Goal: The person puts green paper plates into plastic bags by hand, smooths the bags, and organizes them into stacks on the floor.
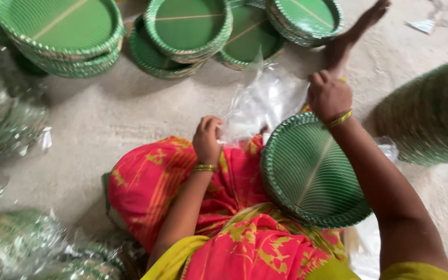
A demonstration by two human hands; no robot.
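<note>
From the camera on my head, the clear plastic bag (265, 103) is thin, crinkled and glossy, puffed up between my two hands. The stack of green plates (309, 173) is round, with ribbed rims and a pale leaf-vein pattern pressed into the top face; it leans tilted on my lap, just below my right hand (329, 96). My left hand (207, 139) is curled shut, fingers pinching the bag's near edge. My right hand is closed too, knuckles up, gripping the bag's far edge right at the top rim of the stack; how much of the rim it touches I cannot tell. A thin gold bangle sits on each wrist. Under both hands lies my red and yellow patterned cloth (234, 197). Beyond my fingers, more piles of green plates (187, 28) rest on a rough grey floor (105, 114), and my bare foot (356, 28) stretches out past my right hand. To the left of my left hand, bagged plate bundles (6, 114) shine, blurred
</note>
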